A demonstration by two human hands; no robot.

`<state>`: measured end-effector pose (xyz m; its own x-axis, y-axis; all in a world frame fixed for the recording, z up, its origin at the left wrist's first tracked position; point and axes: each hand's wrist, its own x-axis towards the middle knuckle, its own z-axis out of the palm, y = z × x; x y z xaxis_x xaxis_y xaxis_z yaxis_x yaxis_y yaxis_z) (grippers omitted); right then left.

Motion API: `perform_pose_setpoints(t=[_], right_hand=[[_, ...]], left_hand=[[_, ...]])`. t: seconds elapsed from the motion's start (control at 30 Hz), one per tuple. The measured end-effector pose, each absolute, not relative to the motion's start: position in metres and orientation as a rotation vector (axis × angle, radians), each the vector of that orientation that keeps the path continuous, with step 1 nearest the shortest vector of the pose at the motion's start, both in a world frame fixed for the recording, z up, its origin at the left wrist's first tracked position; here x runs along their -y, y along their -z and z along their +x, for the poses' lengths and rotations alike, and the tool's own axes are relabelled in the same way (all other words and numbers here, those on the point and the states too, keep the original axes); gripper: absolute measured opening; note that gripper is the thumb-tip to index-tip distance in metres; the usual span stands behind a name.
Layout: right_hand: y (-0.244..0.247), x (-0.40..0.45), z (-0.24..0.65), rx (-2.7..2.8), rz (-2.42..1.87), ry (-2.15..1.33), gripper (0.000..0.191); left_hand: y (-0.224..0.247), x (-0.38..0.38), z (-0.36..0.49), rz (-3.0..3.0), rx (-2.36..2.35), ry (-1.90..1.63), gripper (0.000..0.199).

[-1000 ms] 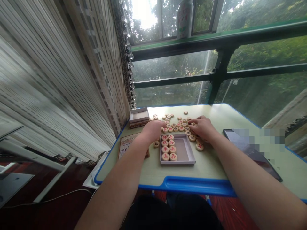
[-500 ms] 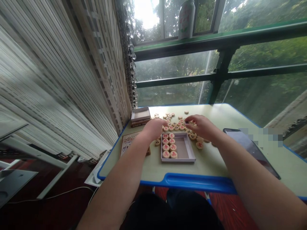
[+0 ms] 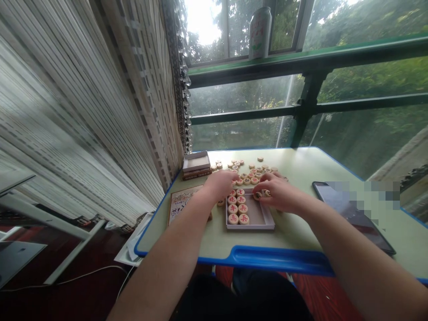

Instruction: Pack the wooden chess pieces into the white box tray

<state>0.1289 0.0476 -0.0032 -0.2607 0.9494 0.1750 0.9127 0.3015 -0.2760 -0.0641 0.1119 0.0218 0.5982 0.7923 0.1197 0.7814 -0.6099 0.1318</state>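
Note:
A shallow white box (image 3: 252, 226) holds two columns of round wooden Chinese chess pieces with red characters, such as the piece (image 3: 244, 219) at the front. Over the box's right part, my right hand (image 3: 277, 191) has its fingers closed on a dark-lettered Chinese chess piece (image 3: 257, 195). My left hand (image 3: 222, 182) is at the box's back left corner, its fingers bent together near loose red pieces; its fingertips are partly hidden, and what they hold cannot be made out. Many loose pieces (image 3: 246, 181) lie behind the box.
At the table's back left, a box lid or tray (image 3: 196, 161) rests on a brown box. A printed box (image 3: 179, 203) lies under my left forearm. To the right is a dark tablet (image 3: 354, 218). A can (image 3: 260, 33) stands on the window ledge; a blue rim (image 3: 281, 258) edges the table.
My right hand has moved from the loose pieces toward me, over the box's right side, bringing a piece. My left hand has shifted slightly right. The view has tilted a little.

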Motion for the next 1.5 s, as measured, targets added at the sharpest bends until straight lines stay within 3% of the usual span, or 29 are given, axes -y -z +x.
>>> perform_pose_setpoints(t=[1.5], right_hand=[[-0.004,-0.054,0.136,2.181,-1.608,-0.207,0.021]], left_hand=[[-0.025,-0.109,-0.067,2.810,-1.287,-0.305,0.040]])
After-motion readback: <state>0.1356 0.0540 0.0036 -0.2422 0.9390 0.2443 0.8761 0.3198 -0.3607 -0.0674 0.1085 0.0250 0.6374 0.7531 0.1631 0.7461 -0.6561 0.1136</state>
